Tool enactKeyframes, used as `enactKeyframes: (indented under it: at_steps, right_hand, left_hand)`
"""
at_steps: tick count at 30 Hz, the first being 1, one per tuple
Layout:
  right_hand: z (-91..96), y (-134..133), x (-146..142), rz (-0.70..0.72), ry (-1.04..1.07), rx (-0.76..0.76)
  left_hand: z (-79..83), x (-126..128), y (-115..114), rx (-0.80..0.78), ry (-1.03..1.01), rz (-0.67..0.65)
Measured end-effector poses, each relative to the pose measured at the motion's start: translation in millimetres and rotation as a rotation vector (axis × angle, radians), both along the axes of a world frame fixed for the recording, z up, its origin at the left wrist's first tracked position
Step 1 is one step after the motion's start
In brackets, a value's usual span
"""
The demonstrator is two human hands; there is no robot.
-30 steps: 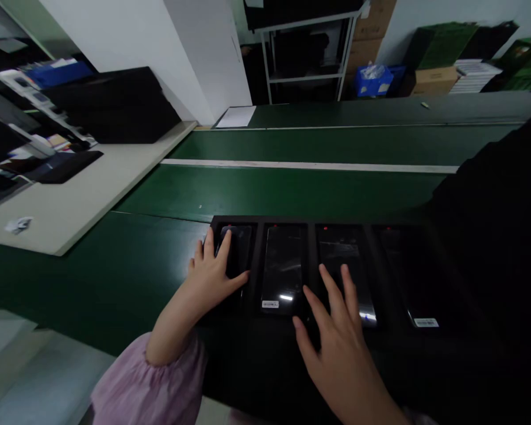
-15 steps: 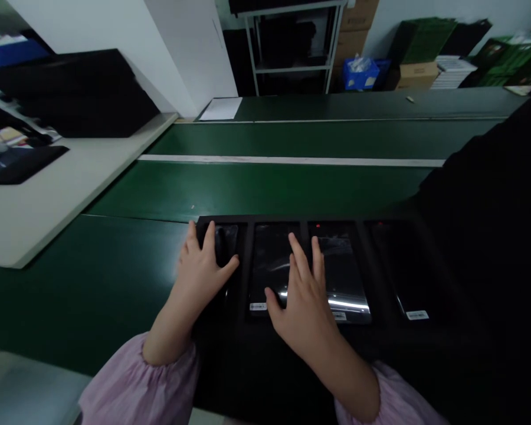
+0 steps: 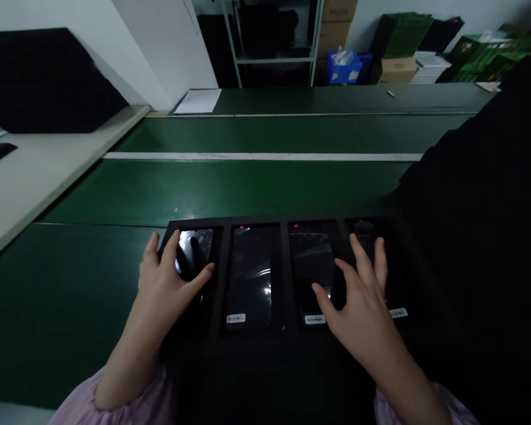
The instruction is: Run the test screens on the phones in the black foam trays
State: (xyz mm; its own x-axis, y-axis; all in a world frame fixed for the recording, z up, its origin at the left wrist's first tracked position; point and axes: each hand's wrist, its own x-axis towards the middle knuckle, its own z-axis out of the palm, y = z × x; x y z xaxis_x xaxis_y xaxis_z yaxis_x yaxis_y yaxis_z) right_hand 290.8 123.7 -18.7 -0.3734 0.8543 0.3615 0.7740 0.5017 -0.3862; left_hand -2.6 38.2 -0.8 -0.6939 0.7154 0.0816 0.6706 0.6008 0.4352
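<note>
Lower edge of frame: two pink gathered sleeve cuffs, one at lower left (image 3: pixel 115 407), one at lower right (image 3: pixel 425 407), both partly cut off.

Centre, near: black moulded plastic tray (image 3: pixel 265 345) with four slots side by side, lying on the dark green conveyor belt (image 3: pixel 92 295). Each slot holds a dark glossy rectangular phone, screen up.

Left hand (image 3: pixel 163 286) lies flat on the leftmost phone (image 3: pixel 194 251), fingers spread wide, thumb angled toward the slot divider; nothing gripped, palm resting on the tray's left edge. Screen under the fingers catches a pale reflection.

Second phone (image 3: pixel 250 274) untouched, white label at its near end.

Right hand (image 3: pixel 360 307) also open and flat, fingers splayed. Thumb touches the near end of the third phone (image 3: pixel 312 268); index and middle fingers reach over the rightmost phone (image 3: pixel 371 242). No grasp on either.

Small red lights at the far end of the slots.

Right side: large black shape (image 3: pixel 478 236), too dark to make out.

Mid-distance: white stripe (image 3: pixel 261 156) running across the belt. Pale beige worktable (image 3: pixel 30 168) at left.

Far: white paper sheet (image 3: pixel 198 101), metal shelving rack (image 3: pixel 272 41), blue plastic crate (image 3: pixel 344 66), brown cardboard boxes (image 3: pixel 396 68), green stacked cartons (image 3: pixel 482 53) at upper right.
</note>
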Motion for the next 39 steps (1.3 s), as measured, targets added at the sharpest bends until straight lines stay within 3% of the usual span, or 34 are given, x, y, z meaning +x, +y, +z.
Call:
enactKeyframes:
  at_steps: [8,11,13,17,19,25,30,35,39]
  right_hand:
    - [13.3,11.1,11.3,0.211,0.018,-0.063]
    - [17.0,9.4,30.0,0.292,0.039,-0.037]
    - [17.2,10.0,46.3,0.239,0.074,0.046]
    - [8.5,16.2,77.5,-0.190,0.046,0.135]
    - [2.0,20.1,85.0,-0.310,0.010,0.100]
    - [-0.2,39.7,87.5,-0.372,0.074,-0.003]
    - [8.4,49.1,98.6,-0.281,0.132,-0.120]
    - [1.2,47.9,96.2,-0.208,0.077,-0.020]
    - [1.1,49.6,96.6,-0.144,0.063,0.032]
  left_hand:
    - [22.9,16.0,7.9,0.049,-0.073,0.131]
    - [19.7,14.4,6.5,0.075,-0.065,0.145]
    - [9.6,6.9,3.6,0.114,-0.083,0.176]
    - [-15.1,-15.8,-2.8,0.345,-0.216,0.247]
    - [-22.7,-24.8,-4.8,0.414,-0.247,0.251]
    - [-28.5,-34.1,-5.1,0.416,-0.187,0.252]
    - [-26.0,-31.6,-2.8,0.391,-0.200,0.302]
    - [-13.8,-9.2,-3.7,0.411,-0.215,0.269]
    - [-15.0,-11.3,-3.5,0.456,-0.203,0.247]
